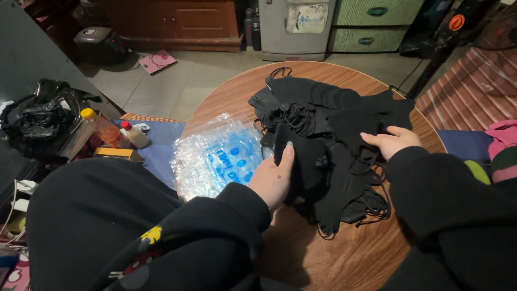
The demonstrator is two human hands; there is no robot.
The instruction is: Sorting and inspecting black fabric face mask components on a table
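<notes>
Individual masks are indistinguishable within the black mask pile [328, 134], which runs front-to-back on the table [344, 253]; left hand [273, 178] grips its edge, right hand [392, 141] pinches one.

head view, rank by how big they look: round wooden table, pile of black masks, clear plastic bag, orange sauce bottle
1. round wooden table
2. pile of black masks
3. clear plastic bag
4. orange sauce bottle, though it sits farther away, so its true size is unsure.

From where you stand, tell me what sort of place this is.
Probably a room in a home used for handwork: a small fridge and wooden cabinet stand on the tiled floor, and black face masks are heaped on a round wooden table.
</notes>
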